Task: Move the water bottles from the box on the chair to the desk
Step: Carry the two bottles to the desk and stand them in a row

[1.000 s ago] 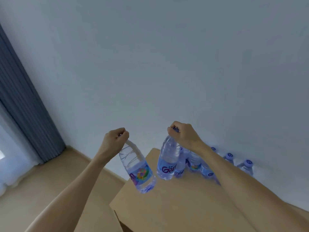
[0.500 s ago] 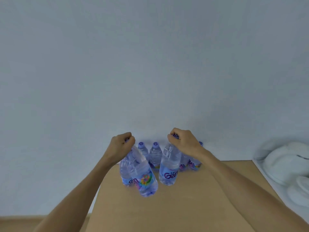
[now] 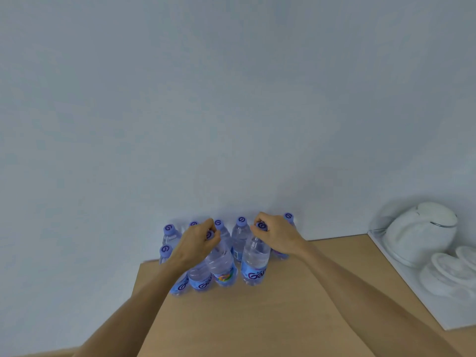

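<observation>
Both hands are down at the back of the wooden surface (image 3: 257, 318), each curled round the cap end of a water bottle. The left hand (image 3: 197, 243) pinches the neck of a tilted bottle (image 3: 222, 264) with a colourful label; the right hand (image 3: 277, 235) grips the top of an upright bottle (image 3: 255, 261) whose base looks to rest on the wood. Each clear bottle holds water. Behind and beside them stands a cluster of other capped bottles (image 3: 240, 235) against the pale wall (image 3: 231, 99). Well apart on the right, a white tray (image 3: 401, 279) carries a white kettle (image 3: 418, 233) and white cups (image 3: 448, 276); their contents I cannot make out.
</observation>
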`<control>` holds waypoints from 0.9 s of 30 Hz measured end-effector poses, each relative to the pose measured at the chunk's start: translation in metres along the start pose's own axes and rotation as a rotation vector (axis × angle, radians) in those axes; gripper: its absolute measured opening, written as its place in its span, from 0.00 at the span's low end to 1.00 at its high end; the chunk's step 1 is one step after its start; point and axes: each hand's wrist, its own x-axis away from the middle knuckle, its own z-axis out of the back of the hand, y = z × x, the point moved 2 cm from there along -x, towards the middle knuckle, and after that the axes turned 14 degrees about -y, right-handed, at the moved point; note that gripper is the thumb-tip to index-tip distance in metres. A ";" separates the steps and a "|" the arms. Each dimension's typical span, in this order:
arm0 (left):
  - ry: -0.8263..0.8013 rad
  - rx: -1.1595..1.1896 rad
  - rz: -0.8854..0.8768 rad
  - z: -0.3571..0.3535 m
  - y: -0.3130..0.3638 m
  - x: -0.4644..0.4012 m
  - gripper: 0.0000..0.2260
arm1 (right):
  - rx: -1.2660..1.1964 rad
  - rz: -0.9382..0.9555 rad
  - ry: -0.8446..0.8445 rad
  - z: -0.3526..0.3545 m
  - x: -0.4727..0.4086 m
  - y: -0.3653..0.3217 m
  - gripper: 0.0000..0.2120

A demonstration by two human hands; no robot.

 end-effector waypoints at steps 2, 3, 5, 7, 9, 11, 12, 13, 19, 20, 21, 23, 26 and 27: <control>-0.021 -0.030 0.033 -0.006 -0.003 -0.003 0.10 | 0.045 -0.004 -0.018 -0.005 -0.004 0.004 0.11; -0.031 -0.045 0.048 -0.009 -0.005 -0.004 0.09 | 0.059 -0.004 -0.030 -0.008 -0.006 0.006 0.10; -0.056 -0.080 0.068 -0.014 -0.006 -0.007 0.09 | 0.074 0.002 -0.054 -0.013 -0.010 0.009 0.08; -0.082 -0.119 0.081 -0.016 -0.006 -0.010 0.09 | 0.090 0.023 -0.075 -0.018 -0.013 0.009 0.08; -0.097 -0.166 0.085 -0.019 -0.006 -0.012 0.10 | 0.117 0.035 -0.100 -0.021 -0.017 0.010 0.09; -0.110 -0.207 0.087 -0.023 -0.007 -0.012 0.11 | 0.134 0.031 -0.128 -0.024 -0.021 0.011 0.11; -0.118 -0.221 0.088 -0.026 -0.008 -0.012 0.11 | 0.140 0.029 -0.141 -0.026 -0.022 0.011 0.12; -0.128 -0.232 0.090 -0.028 -0.008 -0.012 0.11 | 0.148 0.030 -0.155 -0.028 -0.024 0.011 0.13; -0.197 -0.304 0.092 -0.039 -0.012 -0.011 0.09 | 0.143 0.032 -0.242 -0.036 -0.028 0.017 0.11; -0.203 -0.312 0.087 -0.040 -0.013 -0.010 0.09 | 0.141 0.031 -0.245 -0.037 -0.029 0.019 0.10; -0.209 -0.322 0.082 -0.041 -0.014 -0.011 0.09 | 0.140 0.033 -0.247 -0.037 -0.029 0.019 0.10; -0.217 -0.346 0.076 -0.042 -0.016 -0.011 0.09 | 0.138 0.040 -0.257 -0.037 -0.030 0.019 0.11; -0.246 -0.364 0.077 -0.039 -0.018 -0.014 0.12 | 0.125 0.042 -0.283 -0.038 -0.033 0.019 0.12; -0.268 -0.367 0.065 -0.039 -0.019 -0.014 0.13 | 0.119 0.040 -0.292 -0.038 -0.034 0.019 0.12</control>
